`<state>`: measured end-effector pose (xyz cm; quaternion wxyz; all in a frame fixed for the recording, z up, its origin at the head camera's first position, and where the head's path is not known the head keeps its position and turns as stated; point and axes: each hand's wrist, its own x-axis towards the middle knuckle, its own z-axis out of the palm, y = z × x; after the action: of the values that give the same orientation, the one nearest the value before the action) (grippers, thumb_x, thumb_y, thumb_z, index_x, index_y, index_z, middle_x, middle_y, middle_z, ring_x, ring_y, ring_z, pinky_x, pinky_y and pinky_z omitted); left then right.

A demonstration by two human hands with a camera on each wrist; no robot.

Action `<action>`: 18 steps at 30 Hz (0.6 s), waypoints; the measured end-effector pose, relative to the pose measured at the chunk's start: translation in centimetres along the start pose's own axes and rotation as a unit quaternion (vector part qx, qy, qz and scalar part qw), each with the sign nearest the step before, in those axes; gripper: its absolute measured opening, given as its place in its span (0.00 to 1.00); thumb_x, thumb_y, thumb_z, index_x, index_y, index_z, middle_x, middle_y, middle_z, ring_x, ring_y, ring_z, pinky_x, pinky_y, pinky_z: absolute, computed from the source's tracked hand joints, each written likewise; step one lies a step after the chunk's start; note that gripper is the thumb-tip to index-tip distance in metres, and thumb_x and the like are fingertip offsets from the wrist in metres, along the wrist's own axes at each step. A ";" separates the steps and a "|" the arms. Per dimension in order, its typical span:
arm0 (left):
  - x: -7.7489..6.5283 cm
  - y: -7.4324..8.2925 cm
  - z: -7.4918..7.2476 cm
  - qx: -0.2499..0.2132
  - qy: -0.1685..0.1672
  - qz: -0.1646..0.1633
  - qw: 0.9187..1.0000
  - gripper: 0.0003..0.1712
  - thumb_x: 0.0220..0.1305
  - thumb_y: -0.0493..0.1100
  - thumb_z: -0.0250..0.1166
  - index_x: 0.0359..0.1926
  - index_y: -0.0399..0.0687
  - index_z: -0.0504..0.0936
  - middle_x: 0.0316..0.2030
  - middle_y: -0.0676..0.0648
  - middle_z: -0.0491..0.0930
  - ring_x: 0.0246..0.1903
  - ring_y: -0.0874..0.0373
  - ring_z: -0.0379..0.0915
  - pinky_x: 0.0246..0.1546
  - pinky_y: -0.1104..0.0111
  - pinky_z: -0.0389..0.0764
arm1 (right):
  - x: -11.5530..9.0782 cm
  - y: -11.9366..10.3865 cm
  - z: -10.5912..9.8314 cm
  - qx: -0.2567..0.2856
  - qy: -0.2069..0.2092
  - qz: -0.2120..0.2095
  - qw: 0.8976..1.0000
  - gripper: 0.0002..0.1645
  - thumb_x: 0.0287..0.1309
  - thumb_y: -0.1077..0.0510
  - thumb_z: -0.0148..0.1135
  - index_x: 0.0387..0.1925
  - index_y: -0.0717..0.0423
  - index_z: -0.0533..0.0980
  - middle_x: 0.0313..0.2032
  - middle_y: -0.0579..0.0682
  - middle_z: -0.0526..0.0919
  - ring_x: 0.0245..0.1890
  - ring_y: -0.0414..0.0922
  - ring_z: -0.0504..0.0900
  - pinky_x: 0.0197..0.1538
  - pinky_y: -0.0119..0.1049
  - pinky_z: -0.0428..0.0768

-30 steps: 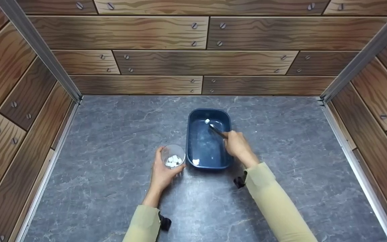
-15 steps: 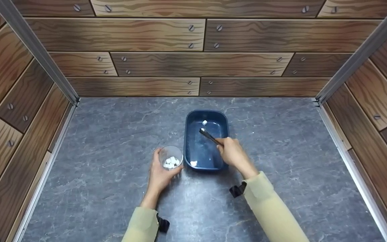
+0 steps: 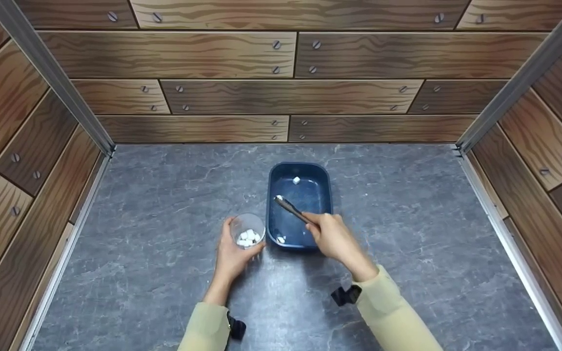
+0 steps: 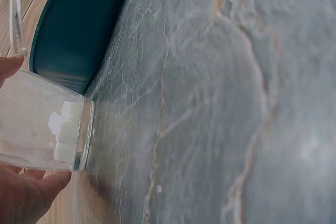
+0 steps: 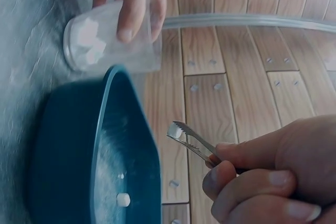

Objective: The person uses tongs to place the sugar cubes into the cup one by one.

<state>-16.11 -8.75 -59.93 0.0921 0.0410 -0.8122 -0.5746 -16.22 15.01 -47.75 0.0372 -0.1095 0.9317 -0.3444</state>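
Note:
My right hand (image 3: 337,241) grips metal tongs (image 3: 292,209) above the blue tub (image 3: 330,195). In the right wrist view, the toothed tips pinch a small white cube (image 5: 175,130). My left hand (image 3: 231,258) holds a clear cup (image 3: 248,220) around its sides, standing on the grey surface beside the tub's left wall. Several white cubes (image 4: 67,135) lie at the cup's bottom. Another white cube (image 3: 296,180) sits at the far end inside the tub. A white patch (image 3: 281,239) shows at the tub's near left corner; whether it is a cube or glare, I cannot tell.
A grey marbled surface (image 3: 173,195) lies under everything. Wood-patterned panels (image 3: 227,95) wall it at the back and both sides, with metal rails (image 3: 59,78) at the corners. A dark wrist mount (image 3: 345,295) sits at each sleeve cuff.
The right hand has brought the tongs and pinched cube from the tub's far end back and left, towards the cup. Left hand and cup stay put; the head view has shifted slightly.

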 end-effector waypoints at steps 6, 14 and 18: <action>0.0 0.0 0.0 0.003 -0.001 0.000 1.000 0.57 0.37 0.45 0.83 0.67 0.40 0.62 0.61 0.32 0.70 0.61 0.39 0.66 0.62 0.50 0.67 | -1.1 -0.9 0.2 0.004 -0.003 -0.045 0.999 0.21 0.65 0.64 0.60 0.59 0.58 0.78 0.23 0.48 0.79 0.13 0.37 0.65 0.16 0.32 0.69; -0.1 0.0 0.0 0.007 -0.003 0.000 1.000 0.57 0.38 0.45 0.83 0.67 0.38 0.61 0.61 0.31 0.70 0.61 0.38 0.66 0.62 0.50 0.67 | -2.1 -2.0 0.9 -0.004 -0.013 -0.109 0.994 0.20 0.64 0.65 0.61 0.57 0.59 0.79 0.26 0.49 0.81 0.15 0.34 0.65 0.18 0.30 0.69; -0.1 0.0 0.0 -0.005 -0.002 0.004 1.000 0.57 0.38 0.44 0.83 0.67 0.37 0.61 0.60 0.32 0.70 0.60 0.38 0.67 0.61 0.49 0.67 | -2.4 -2.4 1.0 0.019 -0.057 -0.098 0.993 0.21 0.66 0.63 0.59 0.59 0.56 0.78 0.26 0.49 0.82 0.12 0.34 0.64 0.15 0.29 0.67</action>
<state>-16.04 -8.72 -59.89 0.0926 0.0366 -0.8099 -0.5780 -13.35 13.15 -46.98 0.0586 -0.2195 0.9061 -0.3570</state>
